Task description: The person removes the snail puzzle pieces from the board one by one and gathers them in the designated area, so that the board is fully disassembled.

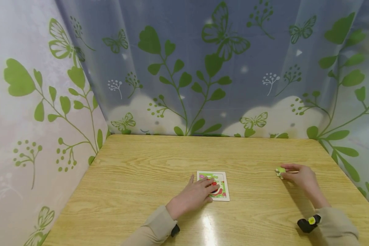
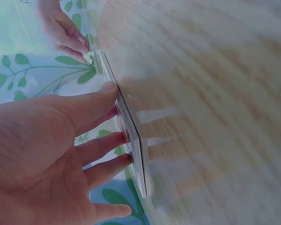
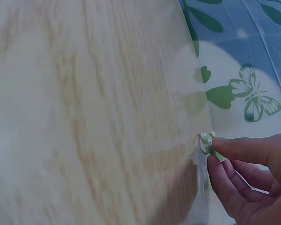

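A pretty busy leaf-and-butterfly curtain [image 1: 190,75] is hung behind a wood-grain table [image 1: 160,153]. The left hand [image 1: 194,197] is spread out on a white-framed picture board [image 1: 220,177] lying there, while the right hand [image 1: 303,178], well off to the board's right, is pinched on 1 little green piece [image 1: 280,172].

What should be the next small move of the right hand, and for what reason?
Probably, the right hand should bring the green piece toward the white-framed board: it pinches the piece off to the right, the left hand rests on the board, whose pale upper-right part looks unfilled.
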`<state>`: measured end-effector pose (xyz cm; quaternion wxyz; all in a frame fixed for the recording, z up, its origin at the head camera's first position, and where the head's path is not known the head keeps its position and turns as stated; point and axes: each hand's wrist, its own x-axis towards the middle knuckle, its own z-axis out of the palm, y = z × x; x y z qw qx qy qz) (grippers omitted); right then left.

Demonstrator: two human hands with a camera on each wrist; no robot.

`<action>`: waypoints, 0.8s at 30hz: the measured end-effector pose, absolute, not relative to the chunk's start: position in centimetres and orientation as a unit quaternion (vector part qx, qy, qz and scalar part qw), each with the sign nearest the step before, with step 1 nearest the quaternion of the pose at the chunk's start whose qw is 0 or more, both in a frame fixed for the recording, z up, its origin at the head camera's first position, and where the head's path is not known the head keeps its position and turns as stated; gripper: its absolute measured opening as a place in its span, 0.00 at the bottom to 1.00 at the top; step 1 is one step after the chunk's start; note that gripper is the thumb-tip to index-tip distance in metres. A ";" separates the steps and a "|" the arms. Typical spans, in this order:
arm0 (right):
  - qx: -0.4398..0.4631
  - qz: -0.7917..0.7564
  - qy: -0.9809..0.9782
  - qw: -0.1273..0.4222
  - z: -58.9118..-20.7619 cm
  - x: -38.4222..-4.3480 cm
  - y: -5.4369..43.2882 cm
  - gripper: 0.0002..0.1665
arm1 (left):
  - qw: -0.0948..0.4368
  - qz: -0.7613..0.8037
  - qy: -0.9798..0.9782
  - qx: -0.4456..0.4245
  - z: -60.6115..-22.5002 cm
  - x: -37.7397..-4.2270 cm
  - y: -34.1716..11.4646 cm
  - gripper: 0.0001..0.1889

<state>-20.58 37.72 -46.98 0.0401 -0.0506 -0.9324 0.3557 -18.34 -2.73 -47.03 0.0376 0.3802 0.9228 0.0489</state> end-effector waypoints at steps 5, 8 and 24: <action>-0.046 0.318 -0.946 0.043 -47.1 -20.8 38.2 0.27 | 0.036 0.049 0.922 0.381 -47.0 -18.4 -2.8 0.28; -0.041 0.306 -0.950 0.039 -47.2 -21.0 38.4 0.26 | 0.034 0.051 0.922 0.382 -47.0 -18.4 -2.8 0.28; -0.056 0.305 -0.951 0.011 -46.6 -21.1 38.4 0.26 | 0.049 0.062 0.925 0.373 -46.6 -18.5 -2.7 0.28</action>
